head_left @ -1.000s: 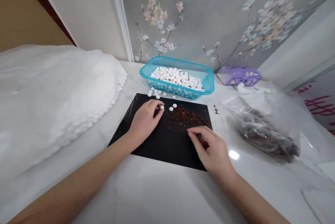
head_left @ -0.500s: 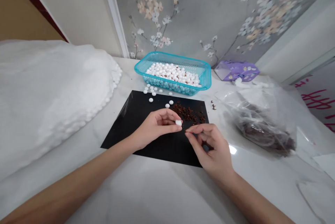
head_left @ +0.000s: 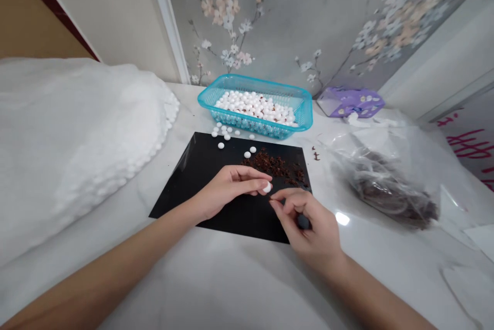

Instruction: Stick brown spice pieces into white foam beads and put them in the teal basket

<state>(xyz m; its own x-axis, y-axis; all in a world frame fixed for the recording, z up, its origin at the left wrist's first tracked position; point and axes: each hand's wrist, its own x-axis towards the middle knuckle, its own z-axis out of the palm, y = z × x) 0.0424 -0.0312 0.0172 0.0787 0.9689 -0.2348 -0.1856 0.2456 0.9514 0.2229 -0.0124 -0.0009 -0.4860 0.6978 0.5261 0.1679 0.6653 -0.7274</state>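
Observation:
Between the thumb and fingers of my left hand (head_left: 235, 188) is a small white ball (head_left: 267, 187), held above the black sheet (head_left: 177, 186). My right hand (head_left: 309, 216) is just to the right of it, thumb and forefinger pinched together. A tiny reddish-brown bit seems to show at those fingertips, too small to name. Small dark brown pieces (head_left: 276, 165) lie heaped on the sheet behind my hands. A few loose white balls (head_left: 247, 155) rest near the sheet's far edge.
Behind the sheet stands a blue plastic basket (head_left: 304, 121) of white balls, some with brown bits. A big white bag (head_left: 88, 134) bulges at left. On the right are a clear bag (head_left: 393, 191) of dark brown material and a purple packet (head_left: 353, 102).
My left hand has turned slightly, with the white ball moving a little right and toward me. My right hand's pinched fingertips have come slightly left, closer to the ball.

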